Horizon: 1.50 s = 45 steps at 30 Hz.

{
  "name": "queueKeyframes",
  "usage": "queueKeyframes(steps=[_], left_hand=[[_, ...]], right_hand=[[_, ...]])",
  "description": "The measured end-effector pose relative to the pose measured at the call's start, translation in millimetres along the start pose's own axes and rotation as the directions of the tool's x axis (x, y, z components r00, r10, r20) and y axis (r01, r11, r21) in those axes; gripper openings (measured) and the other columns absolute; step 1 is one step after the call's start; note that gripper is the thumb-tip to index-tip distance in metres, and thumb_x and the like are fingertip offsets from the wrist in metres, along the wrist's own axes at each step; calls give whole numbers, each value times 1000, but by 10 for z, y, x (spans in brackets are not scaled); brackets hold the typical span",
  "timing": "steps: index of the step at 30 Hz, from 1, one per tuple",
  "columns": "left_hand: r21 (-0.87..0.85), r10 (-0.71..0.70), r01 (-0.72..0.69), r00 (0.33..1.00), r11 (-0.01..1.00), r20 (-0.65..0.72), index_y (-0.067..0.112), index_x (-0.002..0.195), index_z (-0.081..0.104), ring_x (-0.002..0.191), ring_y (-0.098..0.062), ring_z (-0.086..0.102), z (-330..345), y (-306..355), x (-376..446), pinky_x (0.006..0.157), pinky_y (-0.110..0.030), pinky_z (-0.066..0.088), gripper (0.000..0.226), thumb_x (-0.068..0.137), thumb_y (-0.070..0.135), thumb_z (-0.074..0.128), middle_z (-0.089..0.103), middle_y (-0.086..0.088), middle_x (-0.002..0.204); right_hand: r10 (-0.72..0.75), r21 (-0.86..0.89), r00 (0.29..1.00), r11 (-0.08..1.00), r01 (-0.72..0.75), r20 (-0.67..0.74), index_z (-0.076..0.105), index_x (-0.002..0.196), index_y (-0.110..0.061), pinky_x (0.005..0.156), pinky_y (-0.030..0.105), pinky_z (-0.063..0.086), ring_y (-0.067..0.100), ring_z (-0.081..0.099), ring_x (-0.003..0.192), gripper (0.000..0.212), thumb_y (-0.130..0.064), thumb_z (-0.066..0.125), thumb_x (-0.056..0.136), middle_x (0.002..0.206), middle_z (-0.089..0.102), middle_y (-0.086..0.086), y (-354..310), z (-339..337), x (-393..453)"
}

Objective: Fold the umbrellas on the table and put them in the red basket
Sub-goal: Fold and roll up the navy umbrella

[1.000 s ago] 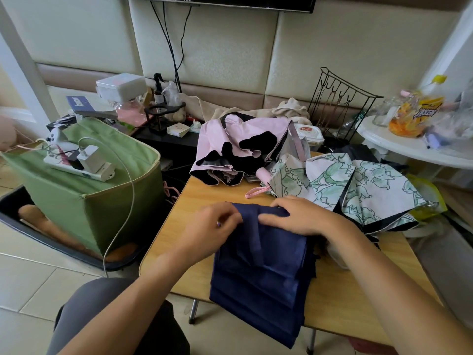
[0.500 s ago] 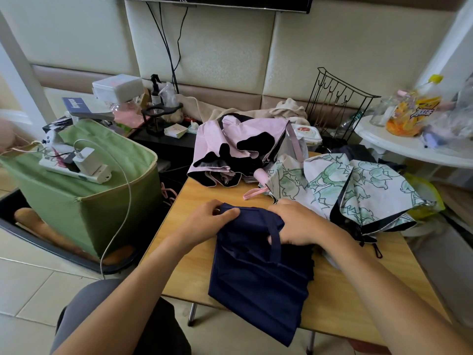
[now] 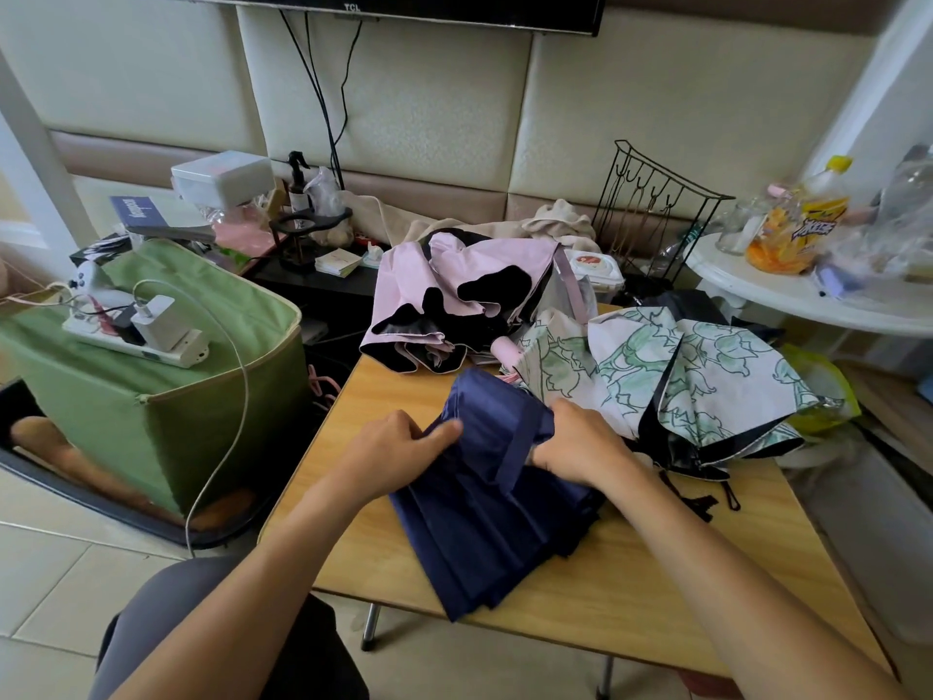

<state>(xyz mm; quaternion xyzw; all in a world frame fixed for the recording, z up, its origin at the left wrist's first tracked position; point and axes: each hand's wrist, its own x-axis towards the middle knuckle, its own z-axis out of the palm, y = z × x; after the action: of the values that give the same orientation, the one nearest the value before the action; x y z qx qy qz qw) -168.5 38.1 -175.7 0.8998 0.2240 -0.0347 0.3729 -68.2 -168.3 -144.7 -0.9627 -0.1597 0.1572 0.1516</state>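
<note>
Both hands grip the navy umbrella (image 3: 484,502): the left hand (image 3: 399,454) pinches its canopy fabric with curled fingers, the right hand (image 3: 580,447) clutches folds beside the strap. It lies on the wooden table (image 3: 631,598), near the floral umbrella (image 3: 681,376) and pink umbrella (image 3: 454,295).

"TCL" on television (image 3: 353,5) lower bezel.

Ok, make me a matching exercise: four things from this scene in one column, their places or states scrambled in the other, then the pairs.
1. navy umbrella
2. pink and black umbrella
3. green leaf-print umbrella
4. power strip

A. on top of the green fabric box
B. at the table's far edge, untouched
C. held by both hands
D. on the table's right side, loosely collapsed

Pairs: 1-C, 2-B, 3-D, 4-A
</note>
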Motion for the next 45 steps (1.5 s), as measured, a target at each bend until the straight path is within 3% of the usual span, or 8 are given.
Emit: queueKeyframes(steps=[5,19,23,33,36,39,42,45], left_hand=[[86,-96,96,995,992,-3,8,71,44,63,-20,48,46,138,-17,60,-34,34,78,84,84,50,50,-3,71],[-84,-82,88,994,993,69,4,121,53,88,-23,56,-71,98,44,84,-42,54,48,82,17,79,57,-4,95],[-83,-57,66,992,994,110,11,136,45,102,-25,57,-74,87,42,85,-40,54,61,86,22,78,55,-5,112],[-61,-13,21,993,998,115,15,139,43,104,-26,57,-55,37,62,85,-38,53,64,85,16,77,55,-4,115],[-55,-6,13,993,998,114,15,140,43,105,-26,57,-57,25,64,84,-37,52,65,85,16,77,54,-4,116],[-61,-1,8,993,998,114,15,140,43,104,-27,58,-61,16,76,85,-38,53,64,85,16,76,56,-6,117],[-60,2,5,993,998,119,16,139,43,104,-27,59,-61,16,88,87,-40,54,64,85,16,77,57,-6,117],[-58,15,-9,993,998,115,16,139,43,102,-27,59,-53,6,95,82,-39,54,63,85,15,75,57,-6,115]], right_hand=[[50,-7,998,999,-50,-39,43,115,-16,74,36,43,33,53,92,41,-32,70,88,115,59,10,-85,71,-95],[-6,160,999,987,-1,41,56,116,-14,79,35,41,31,59,115,50,-59,54,94,123,64,12,-204,18,-179],[-33,381,995,925,-6,94,54,87,-18,69,35,36,20,55,79,34,-50,59,97,86,58,1,-39,-138,-57],[-100,714,994,693,105,-49,71,106,-11,69,21,56,16,72,82,20,-6,78,88,102,76,12,88,-205,117],[-90,695,995,713,92,-39,76,103,-11,95,38,58,25,74,99,21,-27,80,89,108,77,16,105,-301,152],[0,540,987,837,-89,163,71,119,-5,97,40,54,29,69,108,70,-69,57,94,118,73,15,125,-380,158],[20,363,984,928,-85,179,70,124,-5,96,38,48,31,64,117,60,-57,50,103,132,67,15,114,-376,186],[-96,305,972,952,27,214,75,88,-12,74,31,48,21,66,88,35,-45,68,97,96,75,4,79,-354,155]])
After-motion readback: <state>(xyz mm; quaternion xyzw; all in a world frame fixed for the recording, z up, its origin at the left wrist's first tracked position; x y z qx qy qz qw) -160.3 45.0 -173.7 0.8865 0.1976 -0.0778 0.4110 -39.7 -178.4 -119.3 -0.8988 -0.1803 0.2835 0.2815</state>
